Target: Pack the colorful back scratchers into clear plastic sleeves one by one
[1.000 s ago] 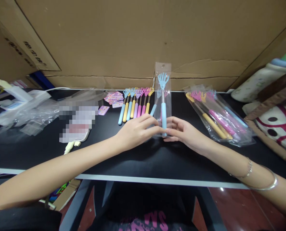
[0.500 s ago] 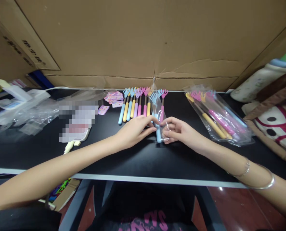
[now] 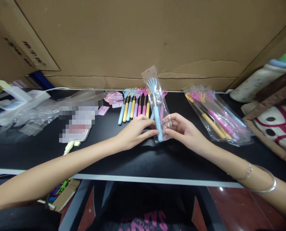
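A light blue hand-shaped back scratcher (image 3: 156,113) sits inside a clear plastic sleeve (image 3: 165,110), held up over the black table (image 3: 133,160), tilted with its claw end toward the far left. My left hand (image 3: 136,131) pinches the lower end of the sleeve from the left. My right hand (image 3: 183,130) pinches the same end from the right. Just behind lies a row of several loose scratchers (image 3: 134,104) in blue, yellow, purple and pink.
Bagged scratchers (image 3: 217,117) lie in a pile at the right. Pink cards (image 3: 114,98) and loose plastic bags (image 3: 34,110) lie at the left. A cardboard wall (image 3: 143,41) closes the back. Plush items (image 3: 275,118) crowd the right edge.
The bagged blue scratcher stood upright, was tipped down flat toward the row, and is now raised again, leaning left. Both hands stayed at its lower end.
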{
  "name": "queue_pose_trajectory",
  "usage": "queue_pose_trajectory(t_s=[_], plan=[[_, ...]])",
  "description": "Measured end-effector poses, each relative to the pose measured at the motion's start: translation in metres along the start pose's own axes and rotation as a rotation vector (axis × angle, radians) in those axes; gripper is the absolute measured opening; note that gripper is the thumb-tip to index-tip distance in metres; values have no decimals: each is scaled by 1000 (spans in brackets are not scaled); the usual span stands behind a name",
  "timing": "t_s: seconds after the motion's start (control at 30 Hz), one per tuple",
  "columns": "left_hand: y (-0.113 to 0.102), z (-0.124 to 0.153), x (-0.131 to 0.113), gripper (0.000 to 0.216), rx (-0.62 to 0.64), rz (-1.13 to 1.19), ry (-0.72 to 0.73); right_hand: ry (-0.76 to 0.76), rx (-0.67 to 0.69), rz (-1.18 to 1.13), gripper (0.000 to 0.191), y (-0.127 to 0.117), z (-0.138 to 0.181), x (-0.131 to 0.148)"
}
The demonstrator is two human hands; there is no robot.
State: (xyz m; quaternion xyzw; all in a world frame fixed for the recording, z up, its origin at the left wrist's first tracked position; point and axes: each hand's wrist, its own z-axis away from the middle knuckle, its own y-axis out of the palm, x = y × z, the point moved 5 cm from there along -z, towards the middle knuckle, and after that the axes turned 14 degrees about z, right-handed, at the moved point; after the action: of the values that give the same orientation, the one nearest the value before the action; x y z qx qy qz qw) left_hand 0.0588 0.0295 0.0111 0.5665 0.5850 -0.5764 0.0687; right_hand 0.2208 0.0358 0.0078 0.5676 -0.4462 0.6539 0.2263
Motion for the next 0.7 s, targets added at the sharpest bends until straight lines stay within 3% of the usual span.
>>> queue_pose_trajectory(t_s=[0.2, 0.4, 0.7], plan=[[9, 2, 3, 19, 48, 506, -182, -45, -22, 56, 35, -1, -2, -4], [12, 4, 12, 26, 25, 526, -256, -6, -35, 78, 38, -1, -4, -11], [10, 3, 11, 19, 20, 520, -239, 193, 105, -77, 48, 2, -7, -23]])
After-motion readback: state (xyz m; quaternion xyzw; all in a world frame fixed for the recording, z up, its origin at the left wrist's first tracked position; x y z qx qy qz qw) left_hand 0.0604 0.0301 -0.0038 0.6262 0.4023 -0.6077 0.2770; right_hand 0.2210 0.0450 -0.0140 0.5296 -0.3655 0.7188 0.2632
